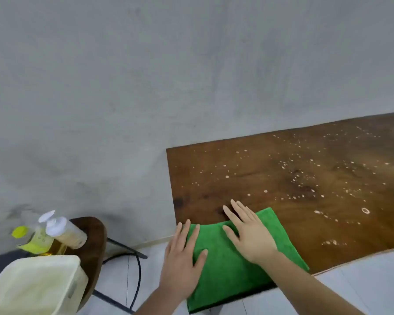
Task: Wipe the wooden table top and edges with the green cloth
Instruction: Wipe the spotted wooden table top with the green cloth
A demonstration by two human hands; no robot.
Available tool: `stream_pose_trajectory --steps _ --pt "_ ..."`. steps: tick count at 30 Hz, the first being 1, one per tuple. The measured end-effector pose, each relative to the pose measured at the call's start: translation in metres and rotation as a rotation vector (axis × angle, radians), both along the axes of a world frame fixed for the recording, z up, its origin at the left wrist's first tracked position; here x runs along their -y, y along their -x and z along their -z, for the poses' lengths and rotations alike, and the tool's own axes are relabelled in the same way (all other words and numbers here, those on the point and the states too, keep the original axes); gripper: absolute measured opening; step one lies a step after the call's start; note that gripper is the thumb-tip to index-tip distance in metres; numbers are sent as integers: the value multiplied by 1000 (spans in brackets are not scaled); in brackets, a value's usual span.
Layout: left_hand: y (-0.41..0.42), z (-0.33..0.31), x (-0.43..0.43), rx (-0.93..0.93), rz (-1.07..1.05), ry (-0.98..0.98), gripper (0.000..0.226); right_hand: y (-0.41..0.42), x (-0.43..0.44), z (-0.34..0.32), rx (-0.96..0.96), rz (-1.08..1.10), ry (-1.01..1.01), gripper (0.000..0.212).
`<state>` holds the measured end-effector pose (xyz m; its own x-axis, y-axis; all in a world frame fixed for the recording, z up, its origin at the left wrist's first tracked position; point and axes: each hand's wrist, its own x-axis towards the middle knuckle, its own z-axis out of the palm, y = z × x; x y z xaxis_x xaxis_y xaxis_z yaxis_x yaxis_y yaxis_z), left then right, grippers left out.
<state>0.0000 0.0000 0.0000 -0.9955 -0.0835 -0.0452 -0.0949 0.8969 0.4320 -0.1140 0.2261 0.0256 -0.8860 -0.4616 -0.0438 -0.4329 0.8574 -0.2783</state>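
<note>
The wooden table top [305, 178] fills the right half of the head view, dark brown and speckled with many pale droplets. A green cloth [228, 269] lies spread flat over the table's near left corner and hangs past the front edge. My left hand [182, 253] rests flat on the cloth's left side, at the table's left edge, fingers spread. My right hand [248, 233] presses flat on the cloth's upper part, fingertips reaching onto bare wood. Neither hand grips the cloth.
A small dark wooden stool [93, 246] with black metal legs stands to the left. On it are bottles [64, 233] with white and yellow caps and a cream plastic tub [32, 289]. A grey wall [168, 76] runs behind; the floor is pale.
</note>
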Motion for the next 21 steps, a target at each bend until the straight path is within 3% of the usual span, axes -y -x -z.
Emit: stream_pose_trajectory --steps 8,12,21 --pt "8 16 9 -72 43 -20 75 6 1 6 -60 -13 -46 73" --pt "20 7 19 -88 88 -21 73 -5 4 1 -109 196 -99 81" --pt "62 1 42 -105 255 56 70 -55 31 9 -27 237 -78 89"
